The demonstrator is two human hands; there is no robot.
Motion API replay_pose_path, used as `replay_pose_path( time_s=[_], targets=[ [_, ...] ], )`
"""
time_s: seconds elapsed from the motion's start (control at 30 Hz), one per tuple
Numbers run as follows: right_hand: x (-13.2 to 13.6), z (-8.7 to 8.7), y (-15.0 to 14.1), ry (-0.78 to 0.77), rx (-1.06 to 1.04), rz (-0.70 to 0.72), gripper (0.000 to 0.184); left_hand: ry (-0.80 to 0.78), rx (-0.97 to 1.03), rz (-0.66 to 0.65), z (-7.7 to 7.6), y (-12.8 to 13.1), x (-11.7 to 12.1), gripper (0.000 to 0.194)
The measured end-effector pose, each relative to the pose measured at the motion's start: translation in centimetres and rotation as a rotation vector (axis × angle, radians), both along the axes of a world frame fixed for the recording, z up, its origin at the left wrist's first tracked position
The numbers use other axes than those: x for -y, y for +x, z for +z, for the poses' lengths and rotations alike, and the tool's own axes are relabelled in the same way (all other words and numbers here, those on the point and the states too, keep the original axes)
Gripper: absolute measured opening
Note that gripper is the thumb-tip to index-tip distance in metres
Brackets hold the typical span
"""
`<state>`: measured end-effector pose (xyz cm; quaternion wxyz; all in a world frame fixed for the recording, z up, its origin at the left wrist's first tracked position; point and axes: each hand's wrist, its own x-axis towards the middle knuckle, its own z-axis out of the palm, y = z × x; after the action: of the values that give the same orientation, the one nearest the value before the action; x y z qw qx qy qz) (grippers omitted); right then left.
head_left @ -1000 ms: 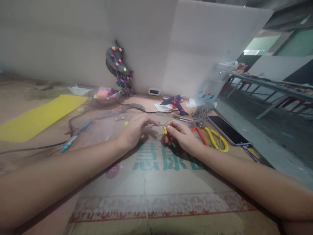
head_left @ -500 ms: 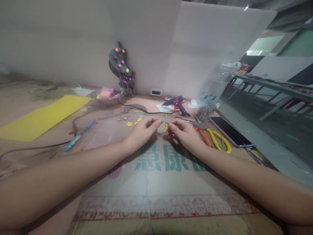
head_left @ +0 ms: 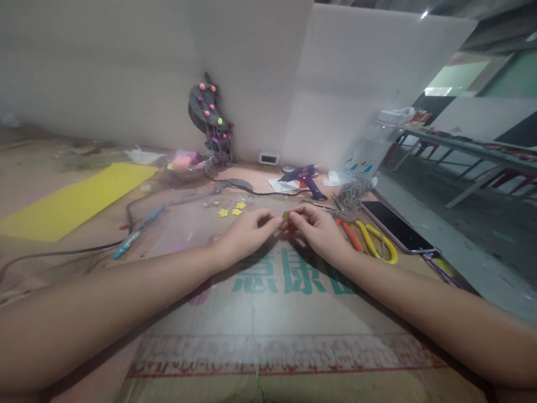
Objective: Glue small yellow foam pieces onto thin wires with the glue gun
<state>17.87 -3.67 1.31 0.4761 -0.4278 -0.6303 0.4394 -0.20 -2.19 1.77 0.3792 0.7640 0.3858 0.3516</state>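
My left hand (head_left: 248, 232) and my right hand (head_left: 317, 226) meet fingertip to fingertip over a flattened cardboard sheet (head_left: 268, 313) with green printed characters. Between the pinched fingers of both hands sits a small yellow piece (head_left: 286, 216), mostly hidden. A few small yellow flower cut-outs (head_left: 230, 211) lie on the cardboard just left of my left hand. Both forearms rest low over the cardboard.
Yellow-handled pliers (head_left: 375, 242), an orange-handled tool (head_left: 347, 234) and a phone (head_left: 395, 226) lie right of my right hand. Behind are a blue glue gun (head_left: 305, 179), a twine bundle (head_left: 351, 193), a beaded dark ornament (head_left: 210, 120), a bowl (head_left: 184, 164). A yellow sheet (head_left: 71, 198) and blue pen (head_left: 138, 231) lie left.
My hands have drawn together until the fingertips touch. The yellow piece, earlier clear in my right fingers, is now pinched between both hands. Flower cut-outs came into view.
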Motion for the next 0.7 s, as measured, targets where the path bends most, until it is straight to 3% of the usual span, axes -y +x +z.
replay_pose_path(
  time_s=[0.43,0.7],
  targets=[
    [0.2,0.2,-0.1,0.002,-0.003,0.018,0.031,0.041,-0.068,-0.003,0.3,0.0,0.2,0.026],
    [0.2,0.3,-0.1,0.007,0.007,0.025,0.032,0.057,0.024,0.01,-0.8,0.0,-0.5,0.025]
  ],
)
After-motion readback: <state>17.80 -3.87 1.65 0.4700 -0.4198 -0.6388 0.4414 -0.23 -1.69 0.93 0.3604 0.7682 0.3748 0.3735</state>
